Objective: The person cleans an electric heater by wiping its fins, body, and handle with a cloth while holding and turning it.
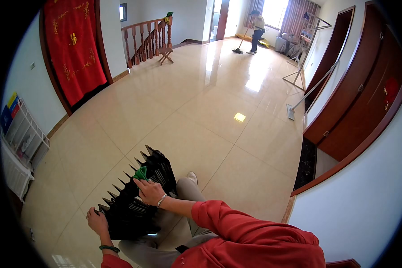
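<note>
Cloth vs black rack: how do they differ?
Colour: the cloth is green, the rack black.
Size: the cloth is a small bunch; the rack is far larger.
Shape: the cloth is crumpled, while the rack has a row of pointed slats.
Hold: the right hand holds the cloth; the left hand grips the rack's end.
Shared: both are in hand.

The right hand (pixel 151 193) partly hides the green cloth (pixel 140 173); the bottom edge crops the red shirt (pixel 254 243).
</note>
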Demonstrator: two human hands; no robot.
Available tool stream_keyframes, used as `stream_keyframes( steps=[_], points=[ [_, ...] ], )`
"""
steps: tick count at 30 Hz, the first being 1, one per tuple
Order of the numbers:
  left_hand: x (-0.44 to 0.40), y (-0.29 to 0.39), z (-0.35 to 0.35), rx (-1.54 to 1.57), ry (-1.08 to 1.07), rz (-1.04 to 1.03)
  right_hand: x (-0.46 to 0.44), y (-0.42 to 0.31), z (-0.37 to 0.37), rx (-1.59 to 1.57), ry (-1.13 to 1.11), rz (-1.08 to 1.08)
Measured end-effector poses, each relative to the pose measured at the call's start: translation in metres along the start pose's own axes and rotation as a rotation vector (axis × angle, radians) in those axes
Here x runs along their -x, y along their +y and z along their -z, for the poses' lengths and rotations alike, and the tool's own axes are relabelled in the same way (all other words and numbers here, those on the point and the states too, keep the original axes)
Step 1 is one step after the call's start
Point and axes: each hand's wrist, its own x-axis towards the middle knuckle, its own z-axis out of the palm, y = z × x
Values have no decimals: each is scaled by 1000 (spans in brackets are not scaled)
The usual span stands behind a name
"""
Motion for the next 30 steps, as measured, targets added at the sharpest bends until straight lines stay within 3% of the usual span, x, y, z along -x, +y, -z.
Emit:
stream_keyframes(
  steps=[30],
  points=[
    [1, 2, 2, 26, 3, -1, 5, 9, -19, 13, -2, 1]
  ],
)
